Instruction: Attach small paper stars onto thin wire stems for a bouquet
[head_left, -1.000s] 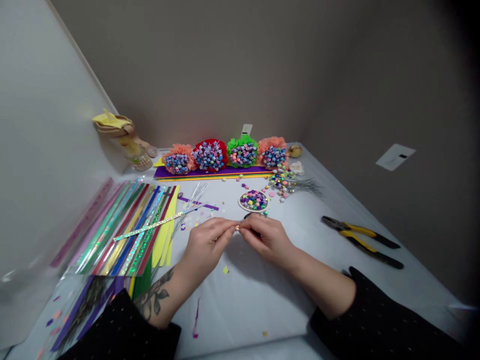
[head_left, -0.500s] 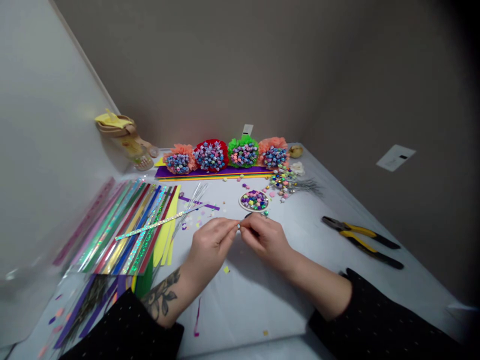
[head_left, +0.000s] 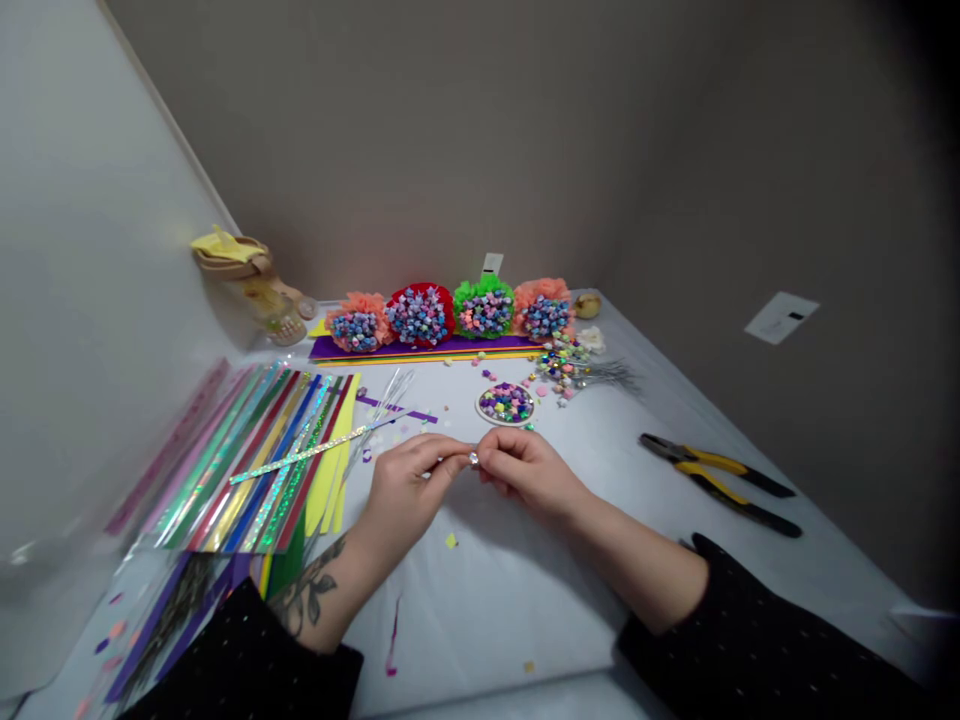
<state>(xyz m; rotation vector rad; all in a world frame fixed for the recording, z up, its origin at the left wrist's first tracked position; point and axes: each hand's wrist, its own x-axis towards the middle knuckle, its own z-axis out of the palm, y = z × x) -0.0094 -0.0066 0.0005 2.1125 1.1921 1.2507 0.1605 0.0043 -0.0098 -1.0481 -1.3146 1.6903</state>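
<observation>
Near the round, white-rimmed dish [head_left: 478, 406] of multicoloured stars [head_left: 507, 401], our left hand [head_left: 405, 487] and right hand [head_left: 531, 474] pinch a tiny silvery piece [head_left: 474, 459] — seemingly shaping it.

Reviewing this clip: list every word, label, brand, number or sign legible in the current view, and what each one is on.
No text can be read.
Right wall's pale plate: one dark mark, too small to make out.
Back wall's pale plate: likewise too small.
Pliers: no readable brand.
Small shiny piece at the fingertips: no lettering discernible.
</observation>
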